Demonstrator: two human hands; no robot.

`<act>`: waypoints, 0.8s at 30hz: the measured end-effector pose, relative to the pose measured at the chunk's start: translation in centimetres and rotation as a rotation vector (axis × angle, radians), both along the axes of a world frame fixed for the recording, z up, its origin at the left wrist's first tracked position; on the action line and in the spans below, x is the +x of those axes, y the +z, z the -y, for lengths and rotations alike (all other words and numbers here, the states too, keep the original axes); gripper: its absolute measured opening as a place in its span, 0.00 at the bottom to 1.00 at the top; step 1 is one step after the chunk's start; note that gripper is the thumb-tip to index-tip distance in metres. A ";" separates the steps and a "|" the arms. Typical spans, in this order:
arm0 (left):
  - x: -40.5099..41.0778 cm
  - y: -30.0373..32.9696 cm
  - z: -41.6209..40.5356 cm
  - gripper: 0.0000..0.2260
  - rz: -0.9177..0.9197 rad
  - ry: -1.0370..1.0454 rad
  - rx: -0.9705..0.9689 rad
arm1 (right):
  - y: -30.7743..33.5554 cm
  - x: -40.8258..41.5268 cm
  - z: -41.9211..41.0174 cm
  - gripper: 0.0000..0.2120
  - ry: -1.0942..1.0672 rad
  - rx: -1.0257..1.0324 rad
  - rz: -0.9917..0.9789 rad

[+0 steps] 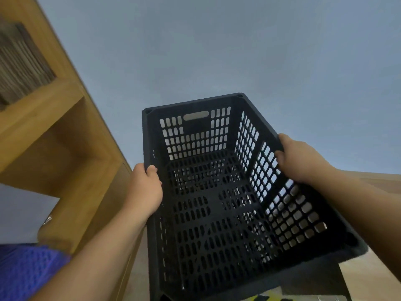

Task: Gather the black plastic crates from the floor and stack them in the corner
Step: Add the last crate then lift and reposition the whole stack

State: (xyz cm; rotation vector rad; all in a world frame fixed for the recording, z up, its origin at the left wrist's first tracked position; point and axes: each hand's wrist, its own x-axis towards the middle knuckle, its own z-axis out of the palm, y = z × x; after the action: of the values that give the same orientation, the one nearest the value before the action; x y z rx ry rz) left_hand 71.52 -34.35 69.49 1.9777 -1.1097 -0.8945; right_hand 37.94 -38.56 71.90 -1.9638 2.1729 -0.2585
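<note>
Far left I see a blue perforated mat or crate (pixel 26 270), blurred, can't tell which, and a wooden shelf unit (pixel 65 131) running up the left side. My left hand (pixel 145 190) is closed over the left long rim of the black crate (pixel 217 203), thumb hooked inside, fingers hidden on the outer wall. The crate is held up in front of me against a grey-blue wall (pixel 217 51), open side toward the camera, empty. There seems to be another dark crate right beneath it, but I can't tell if they touch. My right hand (pixel 299 157) is wrapped over the right long rim, fingertips curled inside. Judging by the open grid walls, it's light, stiff plastic, not fragile, a bit slick on the rim. Best holds look like the two long rims as now, or the slot handle (pixel 196 115) in the far end wall.
</note>
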 end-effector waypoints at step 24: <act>-3.2 0.7 -0.9 0.32 0.467 -0.285 -0.167 | 0.6 -2.6 -4.3 0.39 -0.035 0.081 -0.286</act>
State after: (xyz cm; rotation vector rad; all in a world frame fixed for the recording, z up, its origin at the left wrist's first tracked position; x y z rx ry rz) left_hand 68.34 -33.43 70.17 1.9678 -1.7042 -0.4599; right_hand 35.31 -34.27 72.50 -2.0247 2.3468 0.1124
